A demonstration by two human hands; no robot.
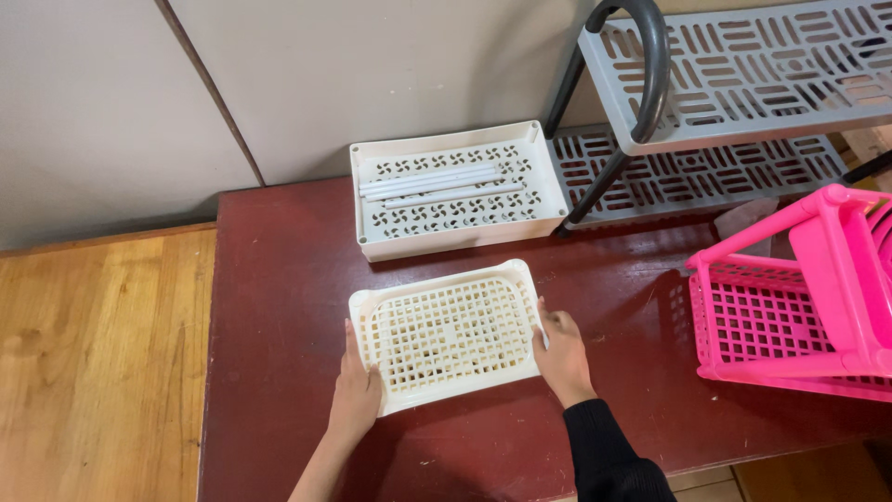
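I see 2 hands on a cream lattice tray that lies flat on the dark red worktop, near its front edge. My left hand is clamped on the tray's left short side, fingers curled over the rim near the front left corner. My right hand, in a black sleeve, is clamped on the right short side, thumb on top of the rim. The tray sits slightly askew, its right end a little farther from me.

Just behind it, apart from it, lies a second cream tray with a pinwheel-pattern floor, pushed against the wall. Inside it rest several white rods, side by side along its length.

To the right stands a grey slatted rack with 2 shelves and black tube legs. At the far right edge sits a pink basket unit, well apart from my right hand. Left of the worktop I see wooden floor.
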